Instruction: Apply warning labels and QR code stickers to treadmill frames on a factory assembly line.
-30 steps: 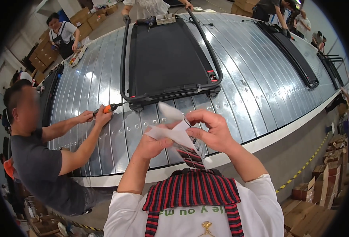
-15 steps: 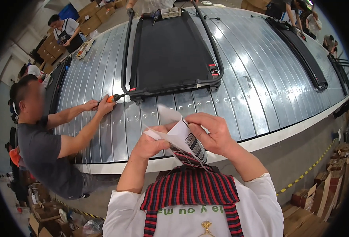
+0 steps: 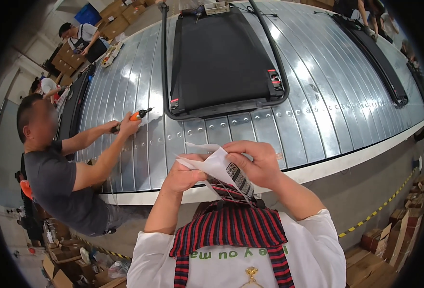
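Observation:
Both my hands are in front of my chest, holding a folded sheet of labels [image 3: 215, 164] with a white back and dark printed patches. My left hand [image 3: 184, 176] pinches its left edge between thumb and fingers. At the upper right edge, the thumb and forefinger of my right hand [image 3: 256, 164] are pressed together on it. Part of the sheet curls up between the hands, and some fingertips are hidden behind it. Beyond lies a flat black treadmill [image 3: 219, 62], a tube frame around its deck.
The treadmill rests on a metal slatted conveyor [image 3: 313, 129] with a white edge. On my left a co-worker [image 3: 53, 168] holds an orange and black power screwdriver [image 3: 139, 115]. Another black treadmill [image 3: 373, 62] lies to the right. Cardboard boxes [image 3: 380, 240] stand at lower right.
The view has shifted, placing the treadmills farther right. The near treadmill's feet no longer show below its edge. The co-worker's screwdriver tip is now farther from the frame. My hands keep hold of the sheet.

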Demonstrator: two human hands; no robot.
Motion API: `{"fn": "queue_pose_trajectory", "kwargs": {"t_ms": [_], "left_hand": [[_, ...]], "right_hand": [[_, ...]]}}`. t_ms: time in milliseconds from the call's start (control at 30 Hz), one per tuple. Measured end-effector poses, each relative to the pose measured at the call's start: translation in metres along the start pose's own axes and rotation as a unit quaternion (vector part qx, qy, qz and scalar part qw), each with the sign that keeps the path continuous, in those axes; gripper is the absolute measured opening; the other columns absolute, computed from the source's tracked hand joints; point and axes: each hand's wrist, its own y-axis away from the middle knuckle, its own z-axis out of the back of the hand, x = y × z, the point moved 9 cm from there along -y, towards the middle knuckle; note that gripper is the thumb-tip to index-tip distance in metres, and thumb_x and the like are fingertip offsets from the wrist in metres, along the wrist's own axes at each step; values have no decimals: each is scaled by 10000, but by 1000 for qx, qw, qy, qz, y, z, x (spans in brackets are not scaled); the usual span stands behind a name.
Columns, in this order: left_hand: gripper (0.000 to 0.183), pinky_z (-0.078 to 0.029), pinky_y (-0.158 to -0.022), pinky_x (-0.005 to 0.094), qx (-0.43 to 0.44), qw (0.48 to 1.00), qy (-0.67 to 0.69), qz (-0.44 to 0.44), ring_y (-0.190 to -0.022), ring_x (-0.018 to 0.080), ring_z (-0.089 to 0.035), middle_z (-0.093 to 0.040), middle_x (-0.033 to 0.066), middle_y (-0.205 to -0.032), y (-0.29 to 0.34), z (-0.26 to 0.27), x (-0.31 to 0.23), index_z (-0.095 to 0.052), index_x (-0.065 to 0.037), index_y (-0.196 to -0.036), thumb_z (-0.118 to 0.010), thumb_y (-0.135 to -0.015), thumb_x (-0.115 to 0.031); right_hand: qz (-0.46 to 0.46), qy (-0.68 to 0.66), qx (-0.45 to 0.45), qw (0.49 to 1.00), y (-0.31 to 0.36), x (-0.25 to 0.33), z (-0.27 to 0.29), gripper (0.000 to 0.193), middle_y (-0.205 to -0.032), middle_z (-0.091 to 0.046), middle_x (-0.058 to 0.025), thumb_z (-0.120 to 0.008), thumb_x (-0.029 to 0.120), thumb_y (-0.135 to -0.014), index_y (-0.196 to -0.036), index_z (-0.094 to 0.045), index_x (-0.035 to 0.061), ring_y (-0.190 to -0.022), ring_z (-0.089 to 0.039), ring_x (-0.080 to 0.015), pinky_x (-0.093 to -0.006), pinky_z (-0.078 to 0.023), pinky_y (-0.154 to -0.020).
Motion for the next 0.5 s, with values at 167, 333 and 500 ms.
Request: {"fn": "queue_pose_trajectory", "kwargs": {"t_ms": [167,333,500], "left_hand": [[233,-448,-758,325,-28,999,3,-34,-889,211,-554,-574,135,-1017,29,39,-28,-577,11,-893,-669,-725,-121],[268,-439,-764,294,-324,940,-58,-91,-891,160,-551,-577,83,-1003,56,141,-61,-562,13,-992,-620,-757,-102],[246,-450,-691,264,-284,954,-95,11,-781,114,-559,-605,32,-864,28,184,-42,-589,-3,-965,-624,-767,-145]], "right_hand": [[-215,-252,38,943,-12,-42,-62,121,-790,-616,-46,-569,90,-815,-846,-594,-25,-743,-563,-100,-230,-452,-664],[-178,-199,-187,945,-45,-54,-68,89,-757,-580,-9,-548,69,-828,-815,-578,-14,-674,-517,-65,-209,-434,-625],[188,297,-73,933,-73,2,-153,139,-744,-573,-94,-643,56,-688,-797,-569,11,-667,-553,-238,-304,-461,-601]]}}
